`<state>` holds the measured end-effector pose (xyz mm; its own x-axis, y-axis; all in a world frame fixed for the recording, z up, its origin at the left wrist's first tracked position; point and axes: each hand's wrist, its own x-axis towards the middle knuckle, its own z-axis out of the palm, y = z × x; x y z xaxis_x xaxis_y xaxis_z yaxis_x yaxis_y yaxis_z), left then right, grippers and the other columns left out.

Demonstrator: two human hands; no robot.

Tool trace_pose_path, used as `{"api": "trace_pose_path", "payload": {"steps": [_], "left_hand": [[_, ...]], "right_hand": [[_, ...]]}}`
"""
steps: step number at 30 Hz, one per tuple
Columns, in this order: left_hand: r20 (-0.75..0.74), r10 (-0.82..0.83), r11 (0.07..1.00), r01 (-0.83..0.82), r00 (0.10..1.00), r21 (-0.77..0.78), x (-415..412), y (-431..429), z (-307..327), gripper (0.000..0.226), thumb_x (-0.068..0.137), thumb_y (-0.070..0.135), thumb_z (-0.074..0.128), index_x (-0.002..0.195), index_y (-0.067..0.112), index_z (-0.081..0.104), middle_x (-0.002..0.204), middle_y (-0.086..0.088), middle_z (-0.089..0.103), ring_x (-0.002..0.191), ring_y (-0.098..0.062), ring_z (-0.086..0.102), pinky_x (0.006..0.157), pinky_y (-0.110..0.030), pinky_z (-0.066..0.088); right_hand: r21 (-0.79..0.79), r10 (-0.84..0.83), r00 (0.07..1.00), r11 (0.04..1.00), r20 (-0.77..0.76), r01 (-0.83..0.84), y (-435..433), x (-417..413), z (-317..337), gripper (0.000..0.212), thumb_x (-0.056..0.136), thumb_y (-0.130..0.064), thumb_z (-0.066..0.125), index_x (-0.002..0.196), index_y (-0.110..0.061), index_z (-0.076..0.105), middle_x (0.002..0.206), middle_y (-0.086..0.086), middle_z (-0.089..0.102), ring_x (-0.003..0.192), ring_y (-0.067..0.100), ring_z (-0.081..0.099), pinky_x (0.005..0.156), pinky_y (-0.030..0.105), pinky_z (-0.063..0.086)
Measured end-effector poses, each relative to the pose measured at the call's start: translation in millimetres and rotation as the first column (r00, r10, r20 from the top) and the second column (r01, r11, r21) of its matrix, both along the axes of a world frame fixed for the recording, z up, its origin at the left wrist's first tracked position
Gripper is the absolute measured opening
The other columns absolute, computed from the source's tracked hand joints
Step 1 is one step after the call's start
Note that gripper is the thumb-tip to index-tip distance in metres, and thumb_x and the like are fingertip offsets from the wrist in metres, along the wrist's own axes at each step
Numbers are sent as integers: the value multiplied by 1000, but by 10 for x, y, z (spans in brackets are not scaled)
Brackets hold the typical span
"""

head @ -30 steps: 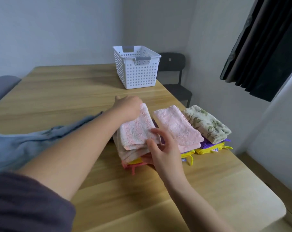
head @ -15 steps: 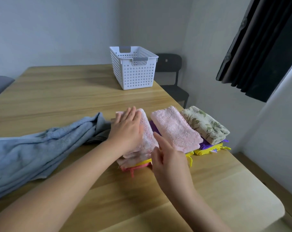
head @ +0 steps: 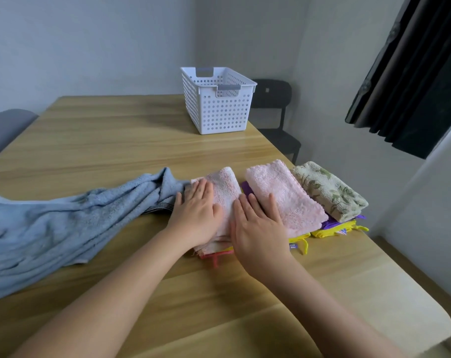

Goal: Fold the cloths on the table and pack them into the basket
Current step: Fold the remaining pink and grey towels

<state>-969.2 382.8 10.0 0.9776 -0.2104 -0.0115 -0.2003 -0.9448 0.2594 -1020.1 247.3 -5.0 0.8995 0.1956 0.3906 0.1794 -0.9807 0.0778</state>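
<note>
Three folded stacks lie in a row near the table's right edge. My left hand (head: pixel 197 215) presses flat on the leftmost stack, topped by a pale pink cloth (head: pixel 225 188). My right hand (head: pixel 258 226) lies flat with straight fingers on the right side of that stack, touching the middle pink cloth (head: pixel 283 197). A leaf-patterned folded cloth (head: pixel 327 189) tops the right stack. Purple and yellow cloths (head: pixel 332 227) show beneath. An unfolded blue towel (head: pixel 64 223) sprawls at the left. The white perforated basket (head: pixel 219 109) stands at the far side of the table.
The wooden table (head: pixel 116 151) reaches from the wall to my body. A black chair (head: pixel 273 104) stands behind the basket by the wall. A dark curtain (head: pixel 412 73) hangs at the right. A grey seat (head: pixel 5 127) shows at the far left.
My left hand slid from the far end of the left stack to lie flat on top of it. My right hand let go of the stack's near edge and flattened beside it.
</note>
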Motion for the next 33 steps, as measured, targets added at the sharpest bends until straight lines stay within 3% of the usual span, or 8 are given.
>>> {"api": "trace_pose_path", "payload": {"steps": [6, 9, 12, 15, 18, 21, 30, 33], "left_hand": [[-25, -21, 996, 19, 999, -90, -3, 52, 49, 58, 100, 34, 17, 151, 14, -1, 159, -1, -8, 145, -13, -10, 118, -46, -4], [62, 45, 957, -26, 997, -290, -128, 216, 81, 55, 101, 35, 24, 151, 14, 13, 160, 0, 5, 146, -10, -1, 118, -42, -4], [294, 183, 960, -106, 938, -258, -227, 590, 30, 50, 97, 29, 40, 143, 13, 34, 155, -3, 24, 144, -18, 17, 118, -48, 6], [331, 305, 949, -313, 893, -30, -307, 1078, -26, 54, 91, 31, 49, 141, 16, 35, 154, -9, 24, 143, -27, 19, 114, -57, 11], [180, 464, 861, -490, 867, 141, -435, 1402, -70, 64, 91, 48, 44, 144, 21, 24, 152, -12, 27, 140, -30, 23, 109, -55, 23], [280, 471, 834, -525, 837, 168, -560, 1503, -91, 50, 91, 53, 43, 127, 19, 51, 123, -10, 53, 115, -31, 48, 83, -42, 43], [-3, 559, 756, -512, 829, -407, -646, 1688, 169, 33, 94, 38, 42, 96, 11, 62, 89, -3, 65, 87, -28, 59, 71, -35, 43], [225, 453, 890, -450, 863, -69, -725, 1804, 98, 35, 93, 36, 49, 125, 23, 52, 126, 2, 56, 113, -22, 51, 90, -38, 41]], "right_hand": [[-57, -29, 993, 998, -111, 23, 38, 6, 91, 56, 89, -28, 27, 114, 3, 66, 114, 16, 68, 115, 31, 60, 110, 51, 16], [-88, -13, 987, 996, -161, -2, 50, -20, 263, 69, 90, -32, 5, 140, 1, 40, 146, 15, 42, 141, 30, 30, 115, 49, -4], [-18, 51, 991, 998, -126, -53, 139, -67, 418, 56, 96, -27, 23, 148, -4, 21, 158, 11, 14, 147, 26, 5, 116, 48, -7], [123, 162, 987, 980, -17, -158, 427, -178, 434, 50, 89, -19, 34, 133, 0, 47, 146, 17, 40, 139, 32, 33, 115, 47, 18], [351, 341, 940, 881, -10, -316, 746, -282, 318, 46, 90, -4, 42, 136, 2, 45, 148, 17, 38, 139, 29, 33, 112, 31, 24], [481, 403, 914, 810, -40, -336, 974, -332, 222, 41, 90, 1, 46, 130, 0, 50, 145, 13, 43, 130, 25, 46, 96, 28, 43], [502, 434, 870, 820, -232, -276, 1379, -150, -74, 43, 89, -6, 38, 131, -8, 47, 139, 9, 48, 135, 26, 35, 110, 33, 25], [467, 413, 870, 846, -269, -257, 1489, -74, -127, 48, 90, -13, 35, 138, -17, 38, 144, 2, 42, 139, 26, 27, 114, 43, 15]]}}
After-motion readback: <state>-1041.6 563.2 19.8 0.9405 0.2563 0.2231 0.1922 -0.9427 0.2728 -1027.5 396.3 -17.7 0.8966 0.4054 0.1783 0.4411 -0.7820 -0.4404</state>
